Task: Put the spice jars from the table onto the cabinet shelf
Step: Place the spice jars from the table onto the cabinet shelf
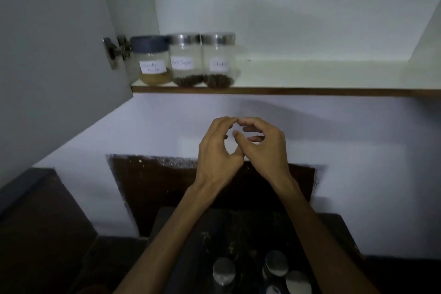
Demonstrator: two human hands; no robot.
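Three labelled spice jars stand side by side at the left end of the cabinet shelf [310, 91]: a dark-lidded jar [152, 61] with yellow powder, then two silver-lidded jars [185, 59] [218, 59] with dark spice. Below the shelf, in front of the white wall, my left hand [217, 150] and my right hand [260, 145] hover close together, fingers curled and apart, holding nothing. Several silver-lidded jars [276, 262] stand on the dark table [191, 234] at the bottom, between my forearms.
The grey cabinet door [55, 43] hangs open at the left, its hinge [114, 51] beside the first jar. The shelf to the right of the jars is bare. A dark brown panel [152, 186] sits on the wall behind the table.
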